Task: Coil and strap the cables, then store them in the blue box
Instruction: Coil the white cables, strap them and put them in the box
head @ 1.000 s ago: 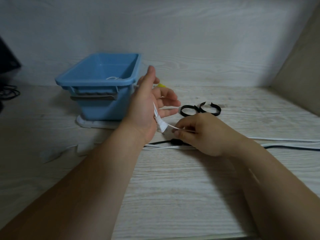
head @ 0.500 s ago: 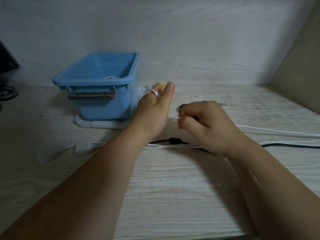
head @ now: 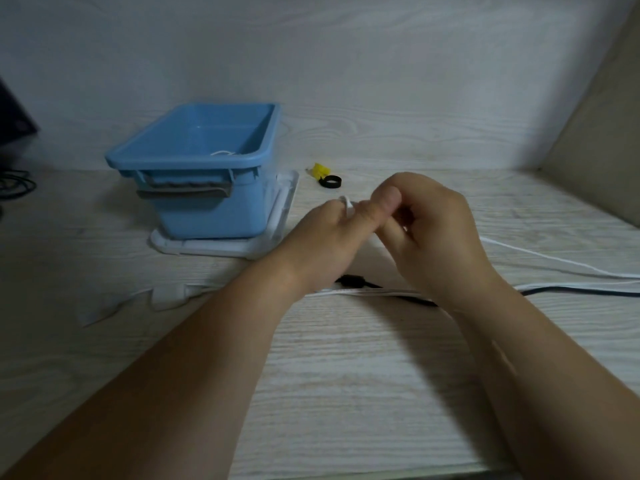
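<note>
A pale wood-grain counter point(head: 346, 393) fills the view and meets a wall of the same pale grain at the back. On it, at about 10 o'clock from the hands, stands the blue box point(head: 207, 209), open at the top, with a grey handle on its near side. The box sits on a flat white tray point(head: 221, 249) that shows under it at the near and right edges. The two forearms come in from 6 o'clock and the hands meet just right of the middle of the counter, raised a little over it. The left hand point(head: 329, 237) has its grip closed on the white cable point(head: 554, 259): one loop of it lies over a finger and the thumb points to 2 o'clock beside it. The right hand point(head: 433, 233) touches the left one, its fingers curled, and its grip is closed on the same cable, which leaves from behind it toward 3 o'clock and lies along the counter. Under the wrists more white cable runs from 9 to 3 o'clock, and a black cable point(head: 588, 291) lies just beside it. At 11 o'clock from the hands, near the corner of the tray, lies a small black strap point(head: 330, 181) rolled in a ring, touching a small yellow piece point(head: 318, 169). Inside the box a bit of thin white wire point(head: 223, 153) shows over the near rim.
</note>
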